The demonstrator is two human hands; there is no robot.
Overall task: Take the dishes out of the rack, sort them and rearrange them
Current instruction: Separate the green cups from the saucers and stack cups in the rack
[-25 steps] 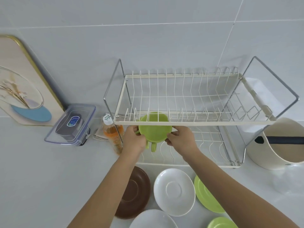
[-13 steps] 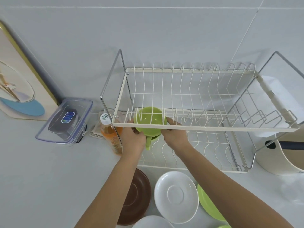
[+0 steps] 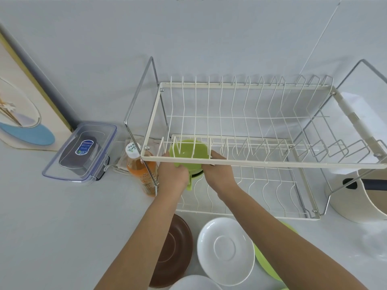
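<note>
Head: rack rail (image 3: 272, 163) crosses green cup (image 3: 188, 150).

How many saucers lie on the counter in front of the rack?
4, maybe more out of frame: brown saucer at left, white saucer beside it, green saucer partly under the right arm, another white one cut off below.

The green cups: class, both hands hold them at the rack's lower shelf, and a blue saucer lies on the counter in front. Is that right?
Not quite. In the head view the saucer in front is white, not blue. The rest stands: the left hand and right hand hold the green cups at the rack's lower shelf.
</note>
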